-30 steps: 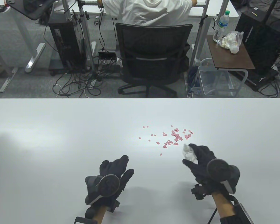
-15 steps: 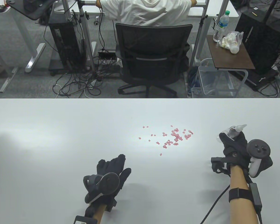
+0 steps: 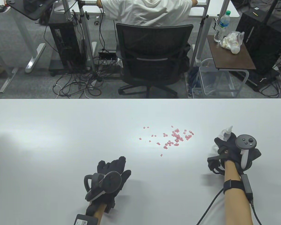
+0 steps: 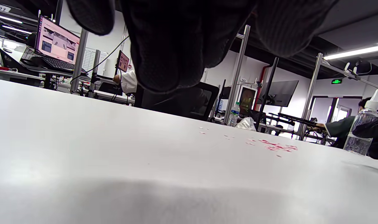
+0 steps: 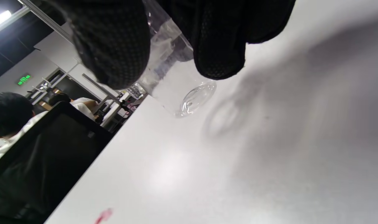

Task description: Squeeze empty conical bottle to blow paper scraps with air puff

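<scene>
A clear empty bottle (image 3: 225,133) with a white conical nozzle stands upright in my right hand (image 3: 223,141), which grips its body at the table's right side, well right of the scraps. In the right wrist view my fingers (image 5: 220,46) wrap the bottle (image 5: 179,90), whose base hangs just above the table over its shadow. Several small pink paper scraps (image 3: 175,137) lie scattered mid-table; they also show in the left wrist view (image 4: 277,147). My left hand (image 3: 113,167) rests open and flat on the table, holding nothing. The bottle shows far right in the left wrist view (image 4: 361,132).
The white table (image 3: 61,140) stretches wide to the left and far edge. Beyond it are a black office chair (image 3: 154,56) with a seated person, desks, cables and a side table with a water bottle (image 3: 221,25).
My right hand has carried the bottle from just beside the scraps out to the right and turned it nozzle-up. The left hand has hardly moved. The scraps lie as before.
</scene>
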Demonstrator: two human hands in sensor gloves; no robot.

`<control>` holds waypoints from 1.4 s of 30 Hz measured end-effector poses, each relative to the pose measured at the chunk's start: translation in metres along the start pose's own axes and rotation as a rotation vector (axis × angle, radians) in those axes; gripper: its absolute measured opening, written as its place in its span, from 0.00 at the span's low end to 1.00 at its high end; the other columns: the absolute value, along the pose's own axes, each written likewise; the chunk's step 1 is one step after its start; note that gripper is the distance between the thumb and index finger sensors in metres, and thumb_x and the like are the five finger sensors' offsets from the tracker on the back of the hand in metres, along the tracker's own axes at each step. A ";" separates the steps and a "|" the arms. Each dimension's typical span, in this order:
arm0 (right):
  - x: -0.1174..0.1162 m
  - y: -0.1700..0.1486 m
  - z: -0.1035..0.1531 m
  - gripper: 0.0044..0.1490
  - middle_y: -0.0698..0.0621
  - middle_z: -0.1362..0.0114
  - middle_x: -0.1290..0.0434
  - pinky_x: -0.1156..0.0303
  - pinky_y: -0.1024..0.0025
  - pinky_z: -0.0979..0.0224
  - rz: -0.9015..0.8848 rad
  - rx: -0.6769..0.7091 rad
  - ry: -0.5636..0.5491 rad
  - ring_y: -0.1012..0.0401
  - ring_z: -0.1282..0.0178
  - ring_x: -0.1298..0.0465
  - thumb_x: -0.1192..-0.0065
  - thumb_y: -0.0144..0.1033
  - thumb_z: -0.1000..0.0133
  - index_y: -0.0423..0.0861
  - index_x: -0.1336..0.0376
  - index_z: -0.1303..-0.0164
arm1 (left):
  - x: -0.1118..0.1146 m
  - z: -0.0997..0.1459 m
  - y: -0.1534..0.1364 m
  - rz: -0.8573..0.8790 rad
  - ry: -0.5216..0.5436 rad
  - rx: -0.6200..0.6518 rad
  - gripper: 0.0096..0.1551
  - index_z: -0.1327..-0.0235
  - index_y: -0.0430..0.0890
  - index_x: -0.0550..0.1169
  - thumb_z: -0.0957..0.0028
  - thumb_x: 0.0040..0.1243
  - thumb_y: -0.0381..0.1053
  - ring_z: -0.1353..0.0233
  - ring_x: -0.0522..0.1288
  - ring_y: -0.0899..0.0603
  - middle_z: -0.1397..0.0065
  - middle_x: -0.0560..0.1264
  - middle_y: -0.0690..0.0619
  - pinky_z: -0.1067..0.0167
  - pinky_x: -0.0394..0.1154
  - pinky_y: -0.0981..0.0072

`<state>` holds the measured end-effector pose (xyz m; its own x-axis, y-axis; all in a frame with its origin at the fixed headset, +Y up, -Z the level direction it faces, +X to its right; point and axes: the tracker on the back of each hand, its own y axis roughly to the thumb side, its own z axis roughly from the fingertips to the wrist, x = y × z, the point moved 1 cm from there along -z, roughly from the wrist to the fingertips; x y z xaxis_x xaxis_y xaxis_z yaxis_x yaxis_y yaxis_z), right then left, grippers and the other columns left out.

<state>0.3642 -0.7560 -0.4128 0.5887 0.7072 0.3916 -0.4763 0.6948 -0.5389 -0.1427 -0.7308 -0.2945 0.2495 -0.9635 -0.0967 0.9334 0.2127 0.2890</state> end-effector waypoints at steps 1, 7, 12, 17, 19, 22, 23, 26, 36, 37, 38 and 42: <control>-0.002 -0.002 -0.001 0.44 0.47 0.25 0.27 0.30 0.46 0.25 0.003 -0.003 -0.002 0.51 0.41 0.19 0.18 0.43 0.54 0.53 0.36 0.26 | 0.000 0.000 0.000 -0.001 -0.001 0.001 0.41 0.18 0.41 0.70 0.40 0.58 0.62 0.30 0.79 0.35 0.24 0.75 0.38 0.25 0.56 0.28; -0.008 -0.009 -0.004 0.45 0.46 0.25 0.27 0.30 0.46 0.25 -0.004 -0.012 0.016 0.51 0.41 0.19 0.19 0.44 0.54 0.51 0.37 0.25 | 0.001 -0.001 0.001 -0.013 0.004 0.009 0.42 0.16 0.42 0.68 0.40 0.58 0.62 0.29 0.79 0.36 0.23 0.73 0.38 0.25 0.56 0.28; -0.009 -0.008 -0.004 0.46 0.45 0.24 0.28 0.28 0.48 0.27 0.005 -0.014 0.030 0.54 0.44 0.19 0.20 0.43 0.53 0.50 0.37 0.24 | 0.003 -0.002 0.002 -0.039 -0.036 0.007 0.42 0.17 0.42 0.68 0.40 0.58 0.63 0.29 0.79 0.36 0.23 0.74 0.39 0.25 0.56 0.27; -0.009 -0.010 -0.005 0.48 0.44 0.23 0.30 0.28 0.49 0.27 0.003 -0.022 0.030 0.55 0.44 0.19 0.20 0.42 0.53 0.48 0.39 0.22 | 0.003 -0.002 0.002 -0.040 -0.046 -0.002 0.42 0.16 0.42 0.68 0.40 0.58 0.63 0.29 0.79 0.35 0.22 0.73 0.39 0.25 0.55 0.27; -0.007 -0.011 -0.004 0.51 0.42 0.21 0.32 0.28 0.49 0.27 0.009 -0.020 0.037 0.55 0.44 0.19 0.19 0.42 0.53 0.47 0.42 0.20 | 0.004 -0.003 0.002 -0.040 -0.062 -0.003 0.42 0.16 0.42 0.68 0.40 0.58 0.63 0.29 0.79 0.35 0.22 0.73 0.39 0.25 0.55 0.27; -0.001 -0.013 -0.002 0.57 0.40 0.19 0.36 0.28 0.49 0.27 0.007 -0.009 0.040 0.55 0.44 0.19 0.19 0.43 0.54 0.44 0.45 0.17 | 0.004 -0.003 0.002 -0.036 -0.068 -0.006 0.42 0.16 0.42 0.68 0.40 0.58 0.63 0.29 0.79 0.35 0.22 0.73 0.39 0.25 0.55 0.27; 0.000 -0.014 -0.001 0.58 0.39 0.18 0.37 0.28 0.48 0.27 0.006 -0.006 0.041 0.55 0.43 0.19 0.19 0.44 0.55 0.43 0.46 0.17 | 0.004 -0.003 0.002 -0.036 -0.069 -0.006 0.43 0.16 0.42 0.68 0.40 0.58 0.63 0.29 0.79 0.35 0.22 0.73 0.39 0.25 0.55 0.27; 0.016 -0.018 0.007 0.61 0.38 0.17 0.39 0.29 0.47 0.27 0.038 0.012 0.027 0.53 0.42 0.20 0.19 0.47 0.55 0.41 0.48 0.16 | 0.004 -0.003 0.002 -0.043 -0.070 -0.009 0.43 0.16 0.42 0.68 0.40 0.58 0.63 0.28 0.78 0.35 0.22 0.73 0.39 0.25 0.55 0.27; 0.065 -0.009 0.095 0.22 0.44 0.43 0.18 0.26 0.46 0.34 0.161 0.295 -0.115 0.54 0.52 0.17 0.26 0.42 0.48 0.47 0.25 0.46 | -0.033 -0.002 0.001 0.093 0.035 -0.137 0.44 0.14 0.43 0.65 0.39 0.58 0.63 0.23 0.74 0.33 0.18 0.69 0.37 0.25 0.53 0.25; 0.065 -0.007 0.102 0.21 0.45 0.44 0.18 0.26 0.46 0.34 0.147 0.317 -0.108 0.54 0.52 0.17 0.26 0.42 0.48 0.47 0.24 0.47 | -0.038 -0.003 0.002 0.097 0.058 -0.146 0.44 0.14 0.43 0.65 0.39 0.58 0.63 0.22 0.73 0.32 0.18 0.68 0.37 0.25 0.53 0.25; 0.066 0.000 0.117 0.21 0.44 0.44 0.18 0.26 0.46 0.34 0.110 0.369 -0.093 0.54 0.52 0.17 0.26 0.42 0.47 0.47 0.24 0.47 | -0.046 -0.005 0.005 0.085 0.097 -0.144 0.44 0.13 0.43 0.64 0.39 0.57 0.63 0.21 0.72 0.32 0.16 0.66 0.37 0.25 0.53 0.26; 0.069 0.037 0.172 0.21 0.45 0.44 0.18 0.26 0.45 0.34 0.070 0.632 -0.144 0.53 0.52 0.16 0.28 0.45 0.47 0.47 0.23 0.48 | -0.076 -0.004 0.019 0.045 0.353 -0.163 0.51 0.10 0.41 0.55 0.39 0.55 0.65 0.14 0.56 0.27 0.10 0.51 0.34 0.24 0.52 0.26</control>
<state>0.2747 -0.6591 -0.2780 0.4699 0.7338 0.4907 -0.8285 0.5585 -0.0418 -0.1430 -0.6533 -0.2859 0.3376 -0.8439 -0.4170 0.9413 0.3036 0.1477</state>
